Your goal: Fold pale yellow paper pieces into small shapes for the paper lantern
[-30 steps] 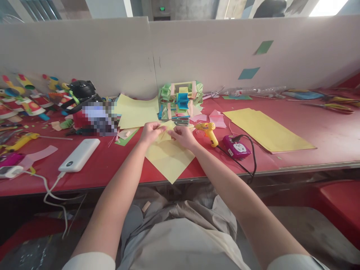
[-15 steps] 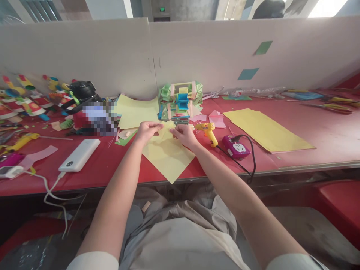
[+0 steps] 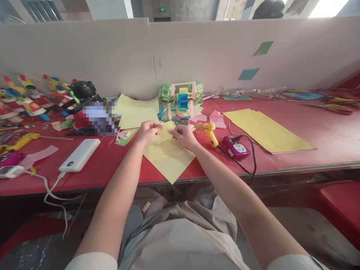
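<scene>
A small pale yellow paper piece point(image 3: 165, 132) is held up between my two hands, over a larger pale yellow sheet point(image 3: 172, 161) whose corner points at the table's front edge. My left hand point(image 3: 150, 132) pinches the small piece at its left side. On the right side, my right hand point(image 3: 182, 135) is closed with thumb and fingertips together at the paper. Just right of that hand lies a yellow glue gun point(image 3: 208, 132). Behind the hands stands a green, blue and pink paper-and-wood model point(image 3: 182, 100).
A purple power socket point(image 3: 236, 147) with a black cord and yellow sheets point(image 3: 270, 131) lie to the right. To the left are a white power bank point(image 3: 80, 155) with a cable, a black-lidded bottle point(image 3: 83, 90) and paper figures point(image 3: 30, 107). A pale partition point(image 3: 84, 52) rises behind.
The small paper between my hands has tilted flatter. Both hands stay in nearly the same place.
</scene>
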Tool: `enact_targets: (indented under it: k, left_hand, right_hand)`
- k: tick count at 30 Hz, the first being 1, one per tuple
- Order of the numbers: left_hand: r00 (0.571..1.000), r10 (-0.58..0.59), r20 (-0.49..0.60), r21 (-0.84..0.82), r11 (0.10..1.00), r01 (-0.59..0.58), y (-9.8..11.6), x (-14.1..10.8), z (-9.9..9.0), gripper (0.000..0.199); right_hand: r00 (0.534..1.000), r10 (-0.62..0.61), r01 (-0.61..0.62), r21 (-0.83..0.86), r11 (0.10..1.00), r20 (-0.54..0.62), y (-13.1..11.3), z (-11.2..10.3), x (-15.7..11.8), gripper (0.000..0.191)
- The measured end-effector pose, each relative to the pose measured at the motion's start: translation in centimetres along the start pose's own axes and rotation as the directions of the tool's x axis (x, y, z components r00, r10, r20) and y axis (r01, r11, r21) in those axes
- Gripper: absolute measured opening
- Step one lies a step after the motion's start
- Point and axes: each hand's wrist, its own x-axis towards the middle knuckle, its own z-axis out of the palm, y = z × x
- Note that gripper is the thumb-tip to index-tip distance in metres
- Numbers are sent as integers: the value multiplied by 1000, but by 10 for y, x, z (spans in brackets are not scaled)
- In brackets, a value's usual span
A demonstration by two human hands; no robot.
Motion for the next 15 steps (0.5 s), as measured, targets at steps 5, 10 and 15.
enact_targets:
  k: [5,10,15]
  left_hand:
    - [998,4,69,2,1000,-5,3,-3,0,37]
    - [996,90,27,44,995,-91,1,-1,1,34]
    - [976,216,-36,173,963,-207,-2,-1,6,24]
  right_hand:
    - [1000,-21,21,-2,1000,23,-3,-2,-2,49]
    - [998,-36,38,-30,999,60,-1,-1,-2,50]
    - [996,-49,49,10,999,79,2,3,1,49]
